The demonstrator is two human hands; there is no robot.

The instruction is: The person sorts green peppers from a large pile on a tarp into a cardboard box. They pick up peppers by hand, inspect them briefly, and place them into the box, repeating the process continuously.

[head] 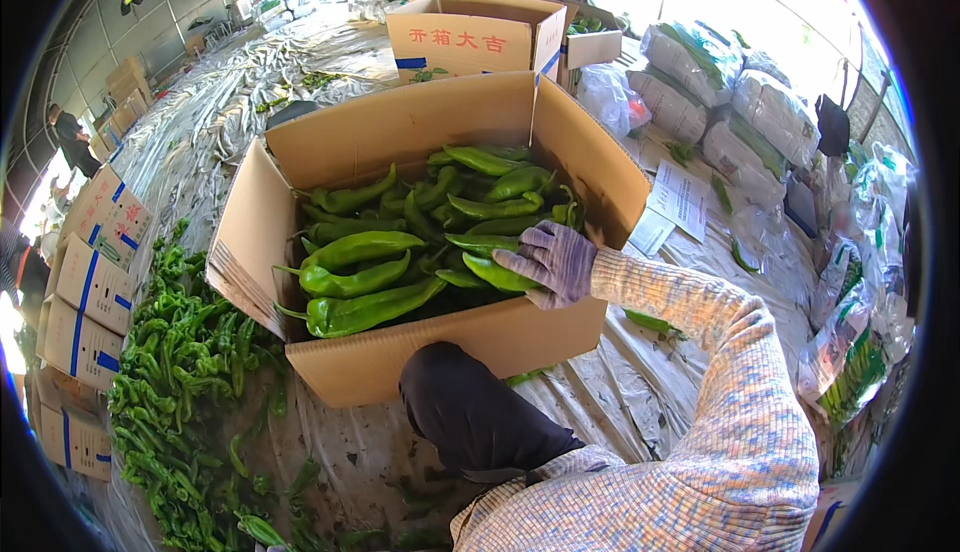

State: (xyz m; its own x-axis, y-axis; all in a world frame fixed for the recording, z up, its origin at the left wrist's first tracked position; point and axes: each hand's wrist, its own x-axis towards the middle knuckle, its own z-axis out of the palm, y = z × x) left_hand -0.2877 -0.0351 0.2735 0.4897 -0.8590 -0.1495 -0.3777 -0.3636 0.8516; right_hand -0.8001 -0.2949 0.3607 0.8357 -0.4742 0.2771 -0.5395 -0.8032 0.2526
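My right hand (551, 263), in a grey-purple knit glove, is inside the near right corner of an open cardboard box (442, 353). Its fingers curl over the right end of a long green pepper (495, 273). Many more green peppers (367, 314) lie in the box, the front left ones side by side. Of my left hand only a sliver of grey glove (271, 548) seems to show at the bottom edge, beside a green pepper (259, 528); its fingers are hidden. My dark-trousered knee (465, 402) is against the box's near side.
A large heap of green peppers (180, 387) lies left of the box on wrinkled sheeting. Taped cartons (86, 312) are stacked beyond it, near a person (71, 139). Another open box (457, 38) stands behind. Filled plastic bags (772, 113) and printed sheets (679, 199) are at right.
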